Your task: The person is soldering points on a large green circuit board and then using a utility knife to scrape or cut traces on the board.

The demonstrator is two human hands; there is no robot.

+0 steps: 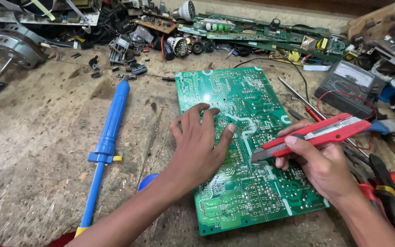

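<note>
A person works at a worn, dusty workbench [37,151], seen from above their own hands. A large green circuit board [248,151] lies solder side up near the middle of the bench, its long axis running from about 11 o'clock down to 5 o'clock.

The left hand [197,146] rests flat on the board's left half, fingers spread open and pressing down, gripping nothing; the fingertips point toward 12 and 1 o'clock.

The right hand [318,160] is closed around a red utility knife [314,135]. The knife's long axis runs from 2 o'clock, where its tail sticks out past the knuckles, down to 8 o'clock, where the grey blade end meets the board just right of the left hand's little finger. The thumb lies along the near side of the handle and the index finger curls over the top; most of the handle sits above and beyond the fingers.

At 9 o'clock from the board lies a long blue desoldering pump [108,132], nearly upright in the picture. A black multimeter [350,87] with red leads sits at 2 o'clock. Red and yellow handled pliers [392,192] lie at 4 o'clock. Loose boards and parts crowd the far edge at 12 o'clock.
</note>
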